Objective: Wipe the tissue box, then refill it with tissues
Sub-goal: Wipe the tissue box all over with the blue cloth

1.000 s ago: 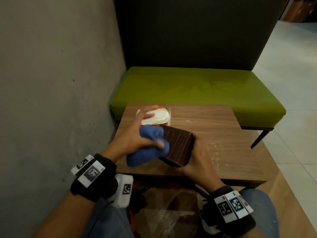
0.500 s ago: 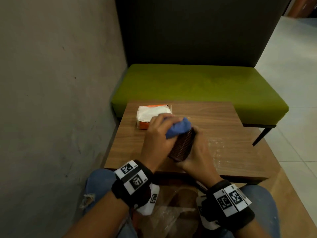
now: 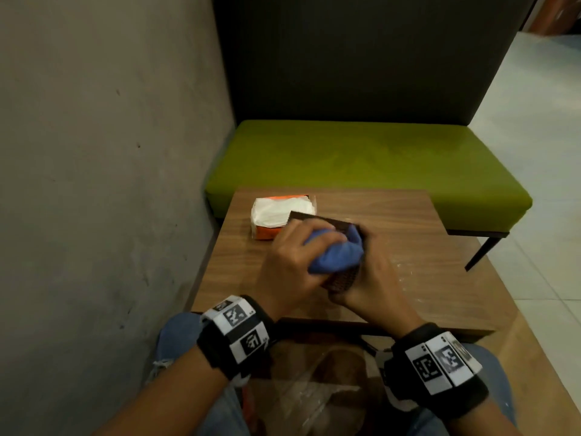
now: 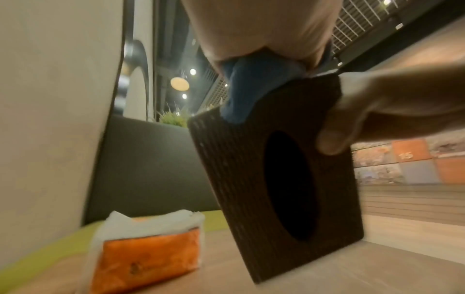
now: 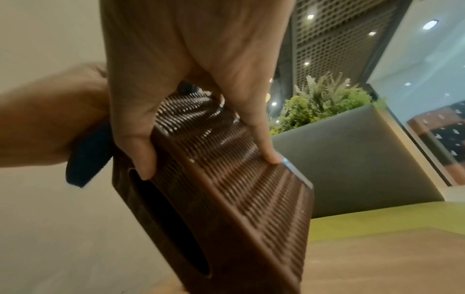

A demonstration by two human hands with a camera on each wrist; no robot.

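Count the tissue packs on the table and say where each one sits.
1. The orange tissue pack lies at the table's far left corner, just beyond the brown tissue box held in both hands. The box and hands may hide more.

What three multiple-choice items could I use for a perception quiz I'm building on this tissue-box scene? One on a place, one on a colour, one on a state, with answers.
1. Where is the pack of tissues?
A. On the wooden table, beyond the hands
B. On the green bench
C. Inside the box

2. What colour is the cloth that the left hand grips?
A. White
B. Blue
C. Orange

3. How is the brown tissue box held?
A. Lying flat, untouched
B. Closed under a lid
C. Tilted up in the grip of the right hand

Answers:
1 A: the head view shows the orange-wrapped pack resting on the tabletop.
2 B: the bunched cloth pressed on the box is blue.
3 C: the wrist views show fingers wrapped around the slanted box, its oval opening facing sideways.
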